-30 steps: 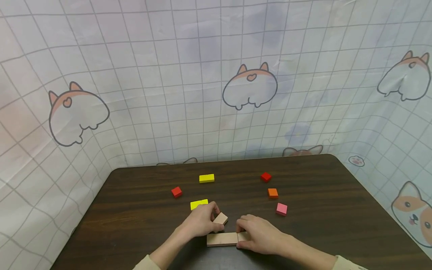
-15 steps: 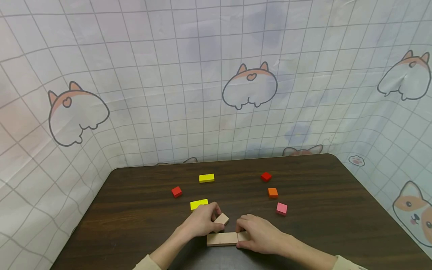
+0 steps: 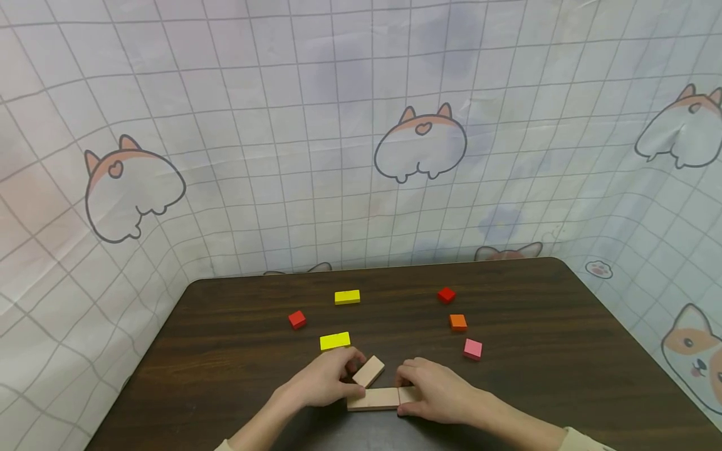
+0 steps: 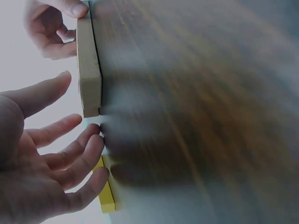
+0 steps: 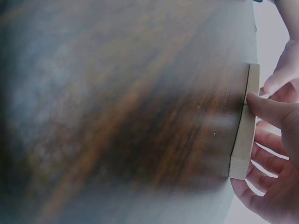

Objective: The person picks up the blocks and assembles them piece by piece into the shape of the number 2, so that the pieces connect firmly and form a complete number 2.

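Two plain wooden blocks lie end to end in a row near the front of the table: the left block (image 3: pixel 374 399) and the right block (image 3: pixel 408 394). My right hand (image 3: pixel 439 391) pinches the right block between thumb and fingers; in the right wrist view this block (image 5: pixel 244 142) lies flat on the table. Just behind the row, a third wooden block (image 3: pixel 369 372) sits at a slant. Beside it is my left hand (image 3: pixel 324 379), thumb and fingers spread around its left end. In the left wrist view, the left hand's loose fingers (image 4: pixel 77 158) hold nothing.
A yellow block (image 3: pixel 335 341) lies just behind my left hand, another yellow block (image 3: pixel 346 297) farther back. Left of them is a red block (image 3: pixel 297 320). On the right stand a red block (image 3: pixel 447 294), an orange block (image 3: pixel 458 322) and a pink block (image 3: pixel 473 349).
My left hand has let go of the slanted wooden block and drawn back slightly to the left, baring more of the block. My right hand stays on the right block.
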A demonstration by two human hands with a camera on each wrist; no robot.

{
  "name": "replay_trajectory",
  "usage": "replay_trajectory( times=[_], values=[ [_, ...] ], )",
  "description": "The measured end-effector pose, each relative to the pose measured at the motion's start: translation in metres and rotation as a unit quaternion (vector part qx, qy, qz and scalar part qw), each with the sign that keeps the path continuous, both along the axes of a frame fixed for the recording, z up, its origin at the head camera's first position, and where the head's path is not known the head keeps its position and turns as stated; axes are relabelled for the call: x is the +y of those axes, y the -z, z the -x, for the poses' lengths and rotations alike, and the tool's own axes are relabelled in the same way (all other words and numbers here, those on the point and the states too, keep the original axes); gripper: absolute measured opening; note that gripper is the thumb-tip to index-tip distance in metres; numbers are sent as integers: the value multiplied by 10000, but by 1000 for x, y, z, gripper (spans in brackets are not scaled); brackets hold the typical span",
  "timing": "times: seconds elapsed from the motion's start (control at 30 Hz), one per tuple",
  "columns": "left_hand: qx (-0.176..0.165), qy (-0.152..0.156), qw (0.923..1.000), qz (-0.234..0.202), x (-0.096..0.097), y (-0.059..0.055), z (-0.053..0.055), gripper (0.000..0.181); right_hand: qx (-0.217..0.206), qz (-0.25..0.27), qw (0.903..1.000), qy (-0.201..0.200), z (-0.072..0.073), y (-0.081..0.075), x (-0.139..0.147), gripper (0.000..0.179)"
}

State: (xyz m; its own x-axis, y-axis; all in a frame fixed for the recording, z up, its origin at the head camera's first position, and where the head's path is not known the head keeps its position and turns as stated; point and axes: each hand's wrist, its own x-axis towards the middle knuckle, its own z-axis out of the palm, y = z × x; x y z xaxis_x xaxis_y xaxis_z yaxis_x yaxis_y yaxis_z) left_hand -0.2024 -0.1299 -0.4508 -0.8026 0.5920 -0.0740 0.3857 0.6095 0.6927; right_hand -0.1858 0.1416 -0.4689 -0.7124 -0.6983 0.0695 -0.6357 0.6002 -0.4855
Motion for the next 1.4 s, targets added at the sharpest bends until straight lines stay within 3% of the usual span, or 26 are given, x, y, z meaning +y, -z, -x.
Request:
replay_trajectory(
  times=[0.03,0.13,0.2,0.27,0.3,0.4,0.57,0.63,0.83,1.07,1.4],
  values=[
    [0,72,10000,2,-2,0,-1,44,-16,0,10000,-3,0,0,0,26],
    [310,370,9988,-88,-16,31,10,44,-15,-5,10000,-9,1,0,0,26],
    [716,551,9959,-85,-23,50,16,43,-17,-18,10000,-8,1,0,0,26],
    [1064,703,9918,-17,-28,60,17,44,-29,-17,10000,-6,1,0,-1,27],
    [1198,751,9899,85,-29,59,14,44,-44,-14,10000,-3,1,0,-1,27],
    [1428,976,9845,305,-27,40,-1,44,-82,-3,10000,6,1,-1,-1,28],
    [1217,1175,9838,588,-22,10,-22,48,-125,68,9999,-21,3,-2,0,29],
    [1161,1198,9834,709,-19,5,-25,49,-179,108,9998,-8,6,-3,1,29],
    [1119,1184,9830,845,-18,4,-25,52,-319,386,9987,-19,20,-10,4,33],
    [1353,1375,9770,913,-22,20,-18,53,-172,795,9967,31,39,-16,10,31],
    [1098,1183,9768,1409,-15,5,-24,53,-59,873,9961,-87,71,-19,7,30]
  ],
)
